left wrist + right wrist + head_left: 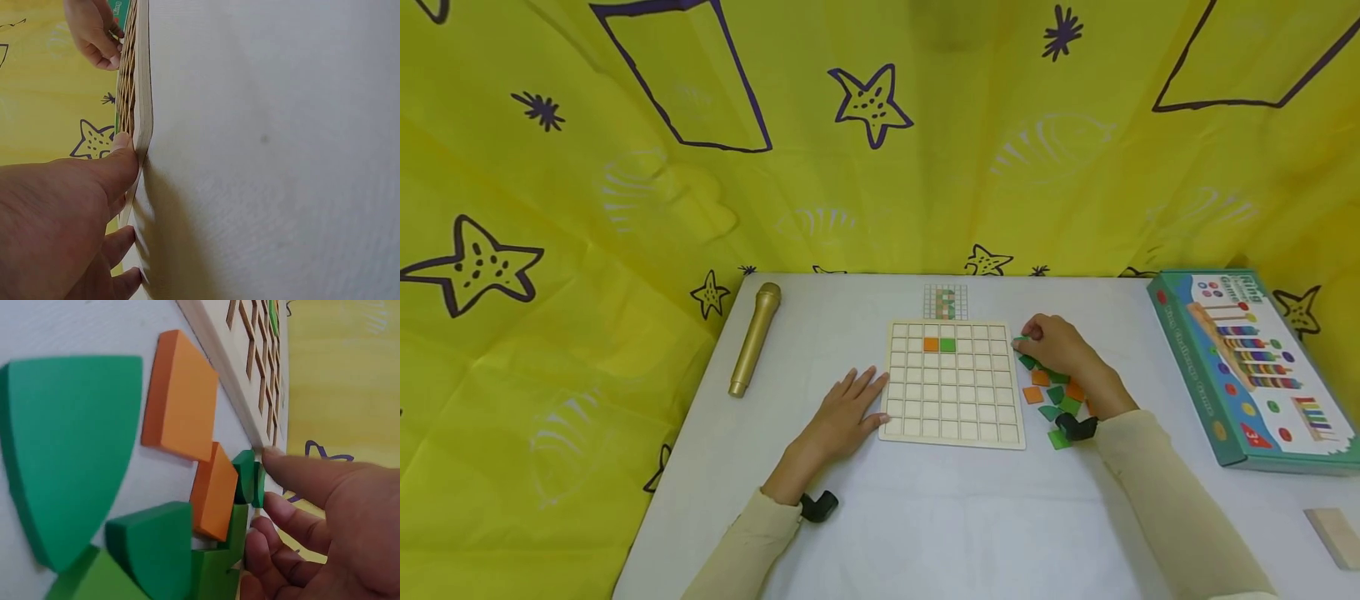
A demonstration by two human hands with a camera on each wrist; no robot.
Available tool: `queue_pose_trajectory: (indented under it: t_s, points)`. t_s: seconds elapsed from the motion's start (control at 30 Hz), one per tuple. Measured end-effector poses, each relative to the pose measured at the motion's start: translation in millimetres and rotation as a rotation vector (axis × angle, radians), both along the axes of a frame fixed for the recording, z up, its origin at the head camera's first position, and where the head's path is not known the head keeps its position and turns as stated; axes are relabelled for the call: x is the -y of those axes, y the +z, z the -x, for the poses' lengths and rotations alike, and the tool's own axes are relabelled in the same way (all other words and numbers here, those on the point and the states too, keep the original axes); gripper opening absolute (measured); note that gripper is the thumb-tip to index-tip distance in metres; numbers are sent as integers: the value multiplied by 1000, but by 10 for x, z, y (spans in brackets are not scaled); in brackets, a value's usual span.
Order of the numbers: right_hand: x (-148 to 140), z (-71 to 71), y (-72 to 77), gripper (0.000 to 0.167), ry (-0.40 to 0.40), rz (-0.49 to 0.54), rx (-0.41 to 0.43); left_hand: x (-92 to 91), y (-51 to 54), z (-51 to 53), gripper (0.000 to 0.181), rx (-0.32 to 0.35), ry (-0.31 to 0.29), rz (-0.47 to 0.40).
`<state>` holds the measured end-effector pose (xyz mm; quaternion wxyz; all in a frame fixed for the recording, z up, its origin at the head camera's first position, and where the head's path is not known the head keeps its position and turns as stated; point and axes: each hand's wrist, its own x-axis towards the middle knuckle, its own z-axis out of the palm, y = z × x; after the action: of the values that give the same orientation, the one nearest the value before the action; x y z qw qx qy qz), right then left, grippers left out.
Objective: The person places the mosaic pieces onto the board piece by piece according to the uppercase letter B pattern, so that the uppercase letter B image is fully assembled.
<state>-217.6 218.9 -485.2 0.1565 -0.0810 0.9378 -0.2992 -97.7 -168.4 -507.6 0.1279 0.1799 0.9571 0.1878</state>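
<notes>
A pale wooden grid board (pixel 955 442) lies on the table. In its second row sit an orange square (pixel 931 345) and a light green square (pixel 947 345). My left hand (pixel 838 417) is spread flat, its thumb and fingers touching the board's left edge. Just off the board's upper right side, my right hand (pixel 1060 346) pinches a dark green piece (pixel 259 485) between thumb and index finger. Below that hand is a loose pile of orange squares (pixel 1033 395), light green squares (pixel 1060 439) and dark green curved pieces (pixel 1049 412), partly hidden by the wrist.
A small printed pattern card (pixel 946 292) lies behind the board. To the far left is a gold microphone (pixel 756 337). A green and blue game box (pixel 1247 367) stands at the right, with a wooden block (pixel 1333 537) in front of it. Yellow cloth (pixel 865 192) hangs behind the table.
</notes>
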Motion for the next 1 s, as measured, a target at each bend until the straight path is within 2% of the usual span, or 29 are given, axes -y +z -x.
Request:
queue_pose_trajectory:
  t_s: [0.2,0.47,0.8,1.0]
  points:
    - [31,-25,55,27,51,31,-13,-3,-4,9,70,-10,-6,13]
    - [34,-7,-2,41,7,46,19,-1,-2,9,70,-5,0,7]
    - [9,5,-60,37,9,47,22,-2,17,-5,70,8,1,-8]
    - [10,0,-64,32,7,5,-6,3,26,-13,69,10,2,-16]
